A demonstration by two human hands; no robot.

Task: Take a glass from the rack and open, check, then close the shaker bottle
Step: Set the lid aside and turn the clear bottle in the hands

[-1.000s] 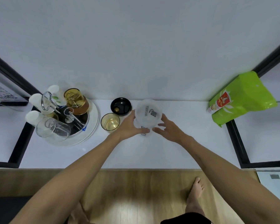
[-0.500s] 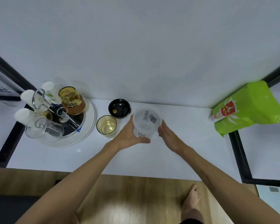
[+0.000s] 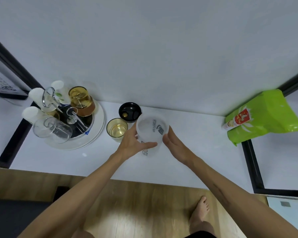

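The frosted, lidless shaker bottle (image 3: 151, 131) is at the middle of the white counter, its open mouth facing me. My left hand (image 3: 132, 143) grips its left side, thumb curled across the front. My right hand (image 3: 174, 143) rests against its right side with fingers nearly straight. Its black lid (image 3: 129, 112) lies upside down just behind, near the wall. An amber glass (image 3: 117, 129) stands upright left of the bottle. The round glass rack (image 3: 86, 134) sits at the left with an amber glass (image 3: 81, 100) and a clear glass (image 3: 52, 129) on it.
A green bag (image 3: 263, 115) leans at the right end of the counter (image 3: 205, 160). White cups (image 3: 35, 95) stand on the rack's far side. Black frame bars (image 3: 249, 162) border the counter on both sides. Wooden floor and my bare foot (image 3: 201, 208) are below.
The camera tilted and everything shifted slightly down in view. My right hand's fingers straightened and moved in against the bottle's side. The left hand kept its grip.
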